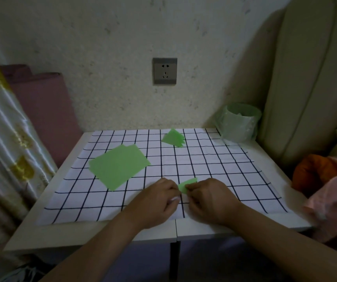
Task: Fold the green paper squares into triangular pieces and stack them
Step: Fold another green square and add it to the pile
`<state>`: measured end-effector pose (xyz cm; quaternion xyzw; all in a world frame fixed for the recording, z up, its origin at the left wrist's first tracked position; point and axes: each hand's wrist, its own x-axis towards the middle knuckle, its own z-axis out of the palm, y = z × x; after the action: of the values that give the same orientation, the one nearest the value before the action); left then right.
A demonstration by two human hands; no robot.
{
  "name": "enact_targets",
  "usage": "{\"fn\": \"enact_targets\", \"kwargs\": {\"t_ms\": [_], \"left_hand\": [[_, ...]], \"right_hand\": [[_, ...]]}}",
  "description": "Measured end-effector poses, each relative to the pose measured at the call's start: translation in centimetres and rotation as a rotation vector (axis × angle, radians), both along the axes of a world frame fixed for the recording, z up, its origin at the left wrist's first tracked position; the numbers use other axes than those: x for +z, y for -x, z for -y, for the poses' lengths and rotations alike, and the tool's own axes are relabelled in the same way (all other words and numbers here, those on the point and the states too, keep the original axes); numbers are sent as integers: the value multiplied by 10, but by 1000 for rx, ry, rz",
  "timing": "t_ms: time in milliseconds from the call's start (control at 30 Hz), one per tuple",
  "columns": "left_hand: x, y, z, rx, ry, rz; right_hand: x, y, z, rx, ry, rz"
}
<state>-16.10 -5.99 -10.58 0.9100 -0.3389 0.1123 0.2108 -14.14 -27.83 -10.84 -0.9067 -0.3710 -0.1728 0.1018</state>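
Note:
A small folded green paper piece point(187, 185) sits between my two hands near the front middle of the checked cloth. My left hand point(157, 200) pinches its left end and my right hand point(210, 198) pinches its right side; most of the piece is hidden by my fingers. A pile of flat green paper squares point(118, 165) lies to the left on the cloth. At the back of the cloth rests a stack of folded green triangles point(173, 137).
The white table point(94, 231) carries a white cloth with a dark grid point(224, 169). A small bin with a green bag point(239, 122) stands at the back right corner. Cushions and pink and orange fabric point(330, 180) crowd the right edge; a curtain hangs on the left.

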Motion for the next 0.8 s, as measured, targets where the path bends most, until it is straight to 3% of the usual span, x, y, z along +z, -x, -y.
{"fn": "enact_targets", "kwargs": {"t_ms": [167,500,800], "left_hand": [[-4,1,3,33,40,-11],[-6,2,2,29,-76,15],[-7,3,5,73,-47,-52]], "right_hand": [[3,1,-2,-2,-33,-47],[4,3,3,24,87,5],[4,-1,15,2,-10,-185]]}}
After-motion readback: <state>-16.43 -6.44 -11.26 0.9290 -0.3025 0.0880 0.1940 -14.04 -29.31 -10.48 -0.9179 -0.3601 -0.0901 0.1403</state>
